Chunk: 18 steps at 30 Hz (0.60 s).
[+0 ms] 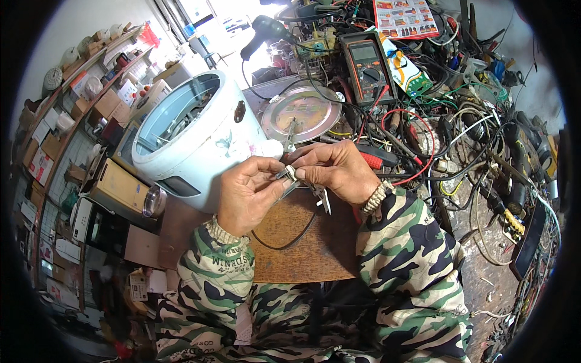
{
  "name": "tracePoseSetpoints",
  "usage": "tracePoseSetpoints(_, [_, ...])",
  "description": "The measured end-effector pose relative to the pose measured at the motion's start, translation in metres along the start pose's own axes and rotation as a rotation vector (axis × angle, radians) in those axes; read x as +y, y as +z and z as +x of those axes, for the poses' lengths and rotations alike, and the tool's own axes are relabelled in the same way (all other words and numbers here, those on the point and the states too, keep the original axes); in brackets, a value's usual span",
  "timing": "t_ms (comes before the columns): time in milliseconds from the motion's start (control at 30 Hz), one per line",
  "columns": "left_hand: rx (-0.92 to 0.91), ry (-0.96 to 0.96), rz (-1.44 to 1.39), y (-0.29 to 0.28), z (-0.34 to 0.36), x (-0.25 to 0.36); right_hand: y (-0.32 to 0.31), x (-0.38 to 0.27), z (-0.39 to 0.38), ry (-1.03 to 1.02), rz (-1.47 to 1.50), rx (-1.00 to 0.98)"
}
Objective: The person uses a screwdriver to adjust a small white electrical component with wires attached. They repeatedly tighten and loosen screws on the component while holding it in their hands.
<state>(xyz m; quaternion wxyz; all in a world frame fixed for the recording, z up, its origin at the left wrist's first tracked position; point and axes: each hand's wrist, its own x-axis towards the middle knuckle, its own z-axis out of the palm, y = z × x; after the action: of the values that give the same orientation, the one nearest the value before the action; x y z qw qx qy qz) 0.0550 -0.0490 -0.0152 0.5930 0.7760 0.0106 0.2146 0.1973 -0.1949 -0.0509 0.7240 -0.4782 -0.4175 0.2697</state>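
My left hand (245, 192) and my right hand (342, 171) meet over the brown wooden board, fingertips almost touching. Between them they pinch a small pale-and-metal piece (291, 174), its kind too small to tell. The left thumb and fingers are closed on its left side, the right ones on its right side. Below my right fingers hangs a silvery metal part with a prong (321, 195), partly hidden. A black cable (284, 247) loops on the board under the hands. Close to my left hand stands a pale blue-white round appliance housing (227, 142), its top uncovered.
Behind the hands lies a round metal plate (330, 117). A multimeter (366, 69) with red and black leads sits at the back right, among tangled wires and tools. A dark lamp-like head (269, 30) is at the back. Loaded shelves (91, 63) line the left wall.
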Motion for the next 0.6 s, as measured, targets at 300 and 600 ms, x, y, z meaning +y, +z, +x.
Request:
tracePoseSetpoints(300, [0.029,0.023,0.035,0.0050,0.0038,-0.0050,-0.0070,0.0034,0.0023,0.022,-0.049,-0.020])
tracePoseSetpoints(600, [0.051,0.061,0.107,0.0068,0.0022,-0.0016,-0.0082,0.0043,0.0031,0.014,-0.062,-0.025])
